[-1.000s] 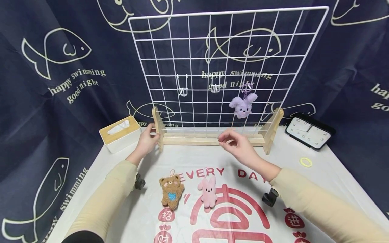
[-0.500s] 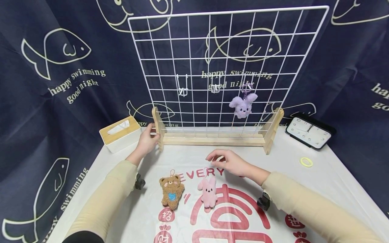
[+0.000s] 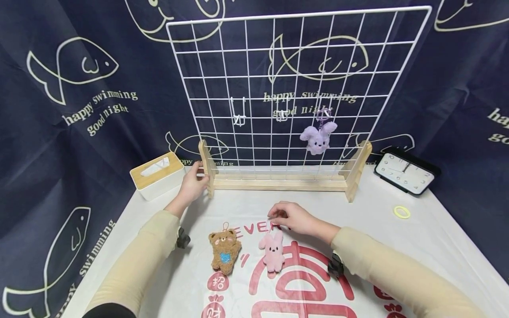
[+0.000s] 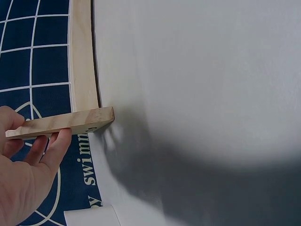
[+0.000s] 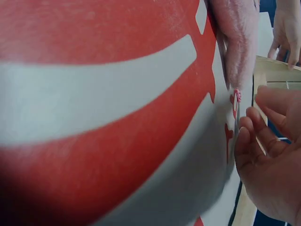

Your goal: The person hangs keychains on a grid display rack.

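My left hand grips the left wooden upright of a white wire grid rack; in the left wrist view the fingers lie on one side of the wood, the thumb on the other. My right hand is over the table, its fingertips right at the cord loop of a pink plush bunny keychain. The right wrist view shows thumb and fingers bent but apart beside the pink loop. A brown plush bear keychain lies left of the bunny. A purple plush bunny keychain hangs from the rack's right hook.
Two white hooks on the grid hold nothing. A tissue box stands left of the rack, a clock to its right. A yellow ring lies on the table near the clock.
My right hand has come down and toward me from in front of the rack's base to the pink bunny's loop. The left hand has stayed on the upright.
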